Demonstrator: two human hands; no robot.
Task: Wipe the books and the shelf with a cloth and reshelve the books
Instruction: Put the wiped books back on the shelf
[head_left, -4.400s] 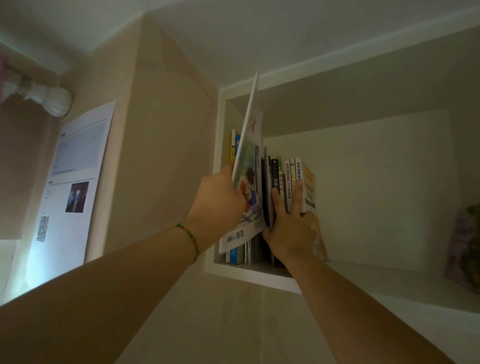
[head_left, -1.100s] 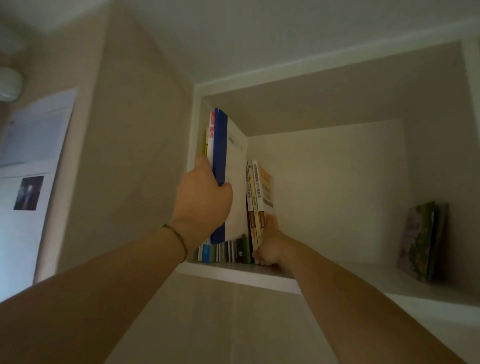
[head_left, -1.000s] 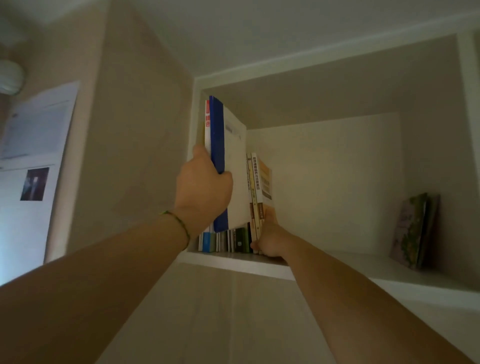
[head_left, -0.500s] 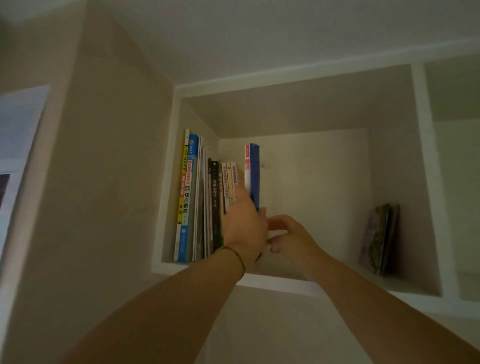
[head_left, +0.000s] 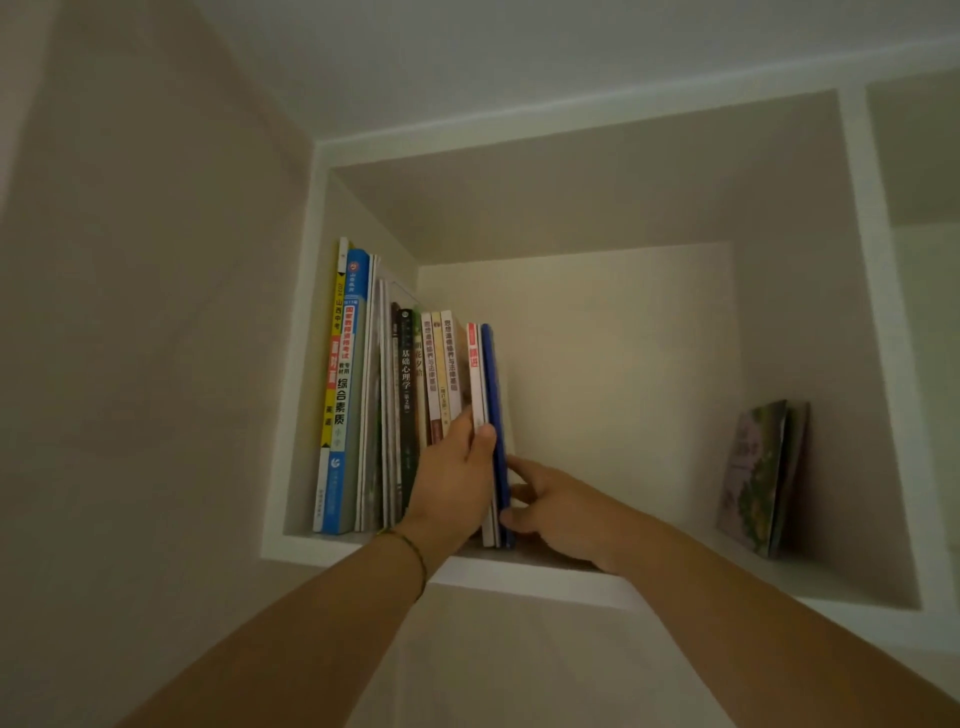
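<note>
Most books stood upright in a row at the left end of the shelf, so reshelving looked nearly done; no cloth was in view, and whether any wiping remained could not be told. The blue book stood at the right end of the row, just beside a thin white one. The left hand had its grip narrow, fingers curled round the blue book's spine. The right hand lay with loose fingers touching the book's lower right side, holding nothing. Two books leaned well apart at the far right. Half a second earlier the blue book stood apart from the row; now it was pressed against it.
</note>
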